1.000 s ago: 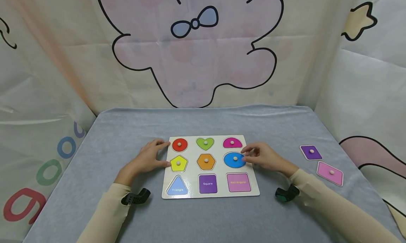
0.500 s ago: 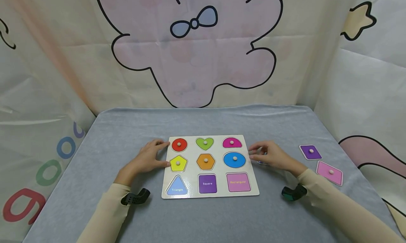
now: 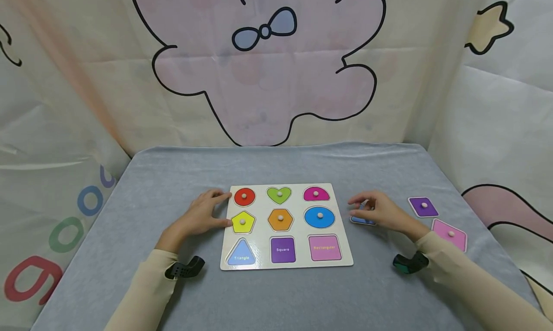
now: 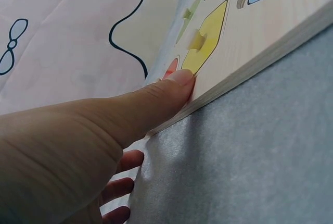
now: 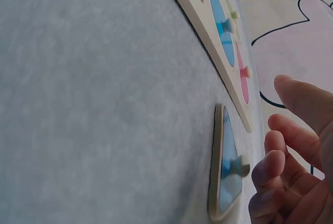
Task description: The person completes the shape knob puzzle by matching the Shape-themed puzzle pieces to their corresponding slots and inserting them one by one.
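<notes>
A blue triangle piece (image 5: 227,148) lies flat on the bench, just to the right of the white board (image 3: 261,230) and not touching it. It has a little round knob (image 5: 240,166) on top. The right hand (image 3: 377,211) is over this piece, to the right of the board. Its thumb is spread away from the other fingers, which are softly bent. The fingertips are just beside the knob, and they are not pinching it.

The left hand (image 3: 199,218) is at the left edge of the board. Its thumb and pointing finger are spread wide, with the thumb resting on the edge beside the yellow pentagon (image 3: 243,223). The pointing finger reaches the edge by the red circle (image 3: 241,199).

In the far row of the board, a green heart (image 3: 274,194) and a pink half circle (image 3: 310,195) sit past the red circle. The middle row also has an orange hexagon (image 3: 275,221) and a blue oval (image 3: 313,219). The near row shows a blue triangle space (image 3: 242,251), a purple square space (image 3: 283,257) and a pink rectangle space (image 3: 325,255).

Well to the right of the board lie a purple piece (image 3: 418,209) and a pink piece (image 3: 443,231). A grey-blue cloth (image 3: 285,297) covers the bench under the board.
</notes>
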### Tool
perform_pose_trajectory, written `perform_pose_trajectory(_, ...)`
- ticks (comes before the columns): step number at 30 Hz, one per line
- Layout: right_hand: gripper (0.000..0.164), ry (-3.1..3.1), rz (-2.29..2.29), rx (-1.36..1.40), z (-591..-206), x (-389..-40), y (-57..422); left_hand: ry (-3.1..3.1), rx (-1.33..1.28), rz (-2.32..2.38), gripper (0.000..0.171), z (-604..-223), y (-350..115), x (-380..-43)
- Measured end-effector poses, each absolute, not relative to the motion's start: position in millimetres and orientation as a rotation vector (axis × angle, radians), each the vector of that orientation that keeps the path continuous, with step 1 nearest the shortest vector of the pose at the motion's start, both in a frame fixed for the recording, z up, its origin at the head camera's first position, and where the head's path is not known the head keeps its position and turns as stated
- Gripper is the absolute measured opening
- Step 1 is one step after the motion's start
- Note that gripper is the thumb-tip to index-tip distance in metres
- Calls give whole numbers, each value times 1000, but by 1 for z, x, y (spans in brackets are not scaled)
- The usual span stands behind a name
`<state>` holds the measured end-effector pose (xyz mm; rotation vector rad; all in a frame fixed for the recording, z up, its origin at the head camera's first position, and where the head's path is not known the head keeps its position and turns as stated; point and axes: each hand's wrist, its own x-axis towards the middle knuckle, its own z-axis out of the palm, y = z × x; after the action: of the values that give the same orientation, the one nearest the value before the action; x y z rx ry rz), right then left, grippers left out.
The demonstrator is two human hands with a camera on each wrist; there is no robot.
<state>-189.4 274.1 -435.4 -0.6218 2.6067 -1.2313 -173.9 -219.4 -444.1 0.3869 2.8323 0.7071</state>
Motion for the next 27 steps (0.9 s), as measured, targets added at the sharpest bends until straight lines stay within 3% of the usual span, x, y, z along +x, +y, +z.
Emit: perform_pose_trajectory(27, 22, 2597, -1234, -635, -442, -180, 305, 2842, 394, 706, 84, -444, -218, -174)
